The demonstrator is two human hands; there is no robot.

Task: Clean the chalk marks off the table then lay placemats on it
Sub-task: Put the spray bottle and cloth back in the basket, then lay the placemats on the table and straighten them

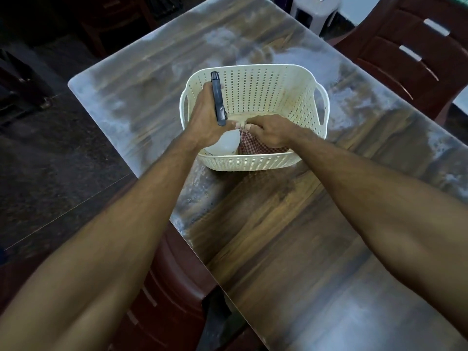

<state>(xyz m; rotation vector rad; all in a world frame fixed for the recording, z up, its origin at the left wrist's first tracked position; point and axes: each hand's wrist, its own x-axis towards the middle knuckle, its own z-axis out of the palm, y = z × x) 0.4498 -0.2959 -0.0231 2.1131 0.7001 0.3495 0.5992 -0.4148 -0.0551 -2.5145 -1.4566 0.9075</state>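
Cream basket [253, 163] mid-table [278, 236], both hands inside, chalky far edge

Honestly there's nothing readable here, no words, labels, brand names or numbers anywhere. The cream basket [255, 97] is plain perforated plastic with no logo I can make out. The dark spray head [218, 100] shows no print either. The checked cloth [249, 144] is just a pattern, no tag. The white smears on the worktop [278, 224] are smudges, not letters or figures. The white stool [315, 8] at the far end has a dark mark on top, too blurry to read.
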